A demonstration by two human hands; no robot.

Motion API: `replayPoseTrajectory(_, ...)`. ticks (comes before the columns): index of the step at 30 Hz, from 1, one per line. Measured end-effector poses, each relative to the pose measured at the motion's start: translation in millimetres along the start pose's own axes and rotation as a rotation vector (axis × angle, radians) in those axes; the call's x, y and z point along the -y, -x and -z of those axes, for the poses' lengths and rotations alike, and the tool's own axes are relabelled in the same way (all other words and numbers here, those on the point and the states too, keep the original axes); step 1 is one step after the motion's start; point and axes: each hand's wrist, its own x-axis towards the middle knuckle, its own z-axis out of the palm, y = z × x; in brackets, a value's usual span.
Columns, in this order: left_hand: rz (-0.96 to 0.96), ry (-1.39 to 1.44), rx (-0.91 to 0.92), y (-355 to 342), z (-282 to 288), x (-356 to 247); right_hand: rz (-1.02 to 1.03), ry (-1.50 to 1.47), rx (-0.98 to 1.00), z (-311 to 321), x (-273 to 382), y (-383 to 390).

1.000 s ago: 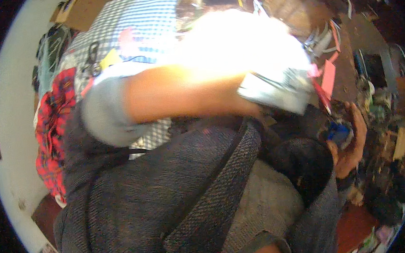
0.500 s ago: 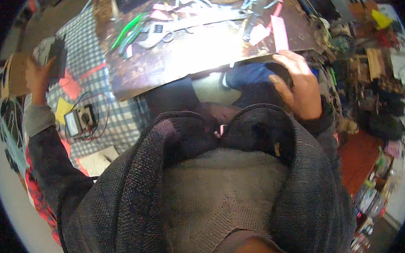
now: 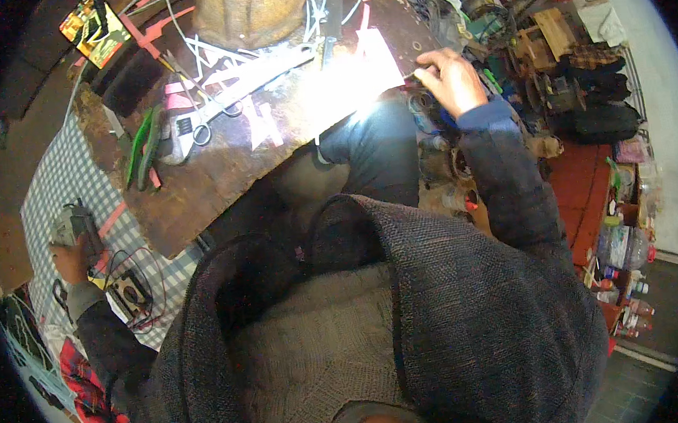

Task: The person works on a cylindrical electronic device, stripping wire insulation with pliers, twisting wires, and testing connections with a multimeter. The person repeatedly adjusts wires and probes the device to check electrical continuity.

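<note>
On the checked cloth (image 3: 54, 184) at the left, my left hand (image 3: 70, 260) is closed round the near end of a grey boxy device (image 3: 75, 224). My right hand (image 3: 456, 84) is at the right edge of the dark wooden board (image 3: 197, 209), its thumb and fingers bent together at a thin piece too small to name. On the board lie an adjustable wrench (image 3: 255, 82), green-handled pliers (image 3: 142, 147) and scissors (image 3: 202, 133). Pink strips (image 3: 264, 126) lie among them. Glare washes out the board's right part. Beside my left wrist is a meter (image 3: 130, 295) with thin leads.
A large brown object (image 3: 251, 17) stands at the back of the board among pale cables (image 3: 206, 52). Cluttered goods (image 3: 573, 77) line the right side, with plastic bottles (image 3: 637, 308) lower down. A cardboard box (image 3: 9, 250) stands at the far left.
The view has turned, shifting the board leftward. My left hand has brought the grey device nearer, beside the meter. My right hand has moved from the front edge out to the board's right edge.
</note>
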Motion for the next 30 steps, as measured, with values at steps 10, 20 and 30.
replayPoseTrajectory(10, 0.188, -0.009, 0.066, 46, 53, -38, -0.046, 0.218, 0.022, -74, -101, -92)
replayPoseTrajectory(20, 0.124, 0.112, -0.237, 41, 110, -53, -0.118, 0.245, 0.036, -87, -146, -104)
replayPoseTrajectory(30, -0.121, 0.66, -0.283, 70, 193, -163, -0.195, 0.094, -0.054, -104, -175, -106)
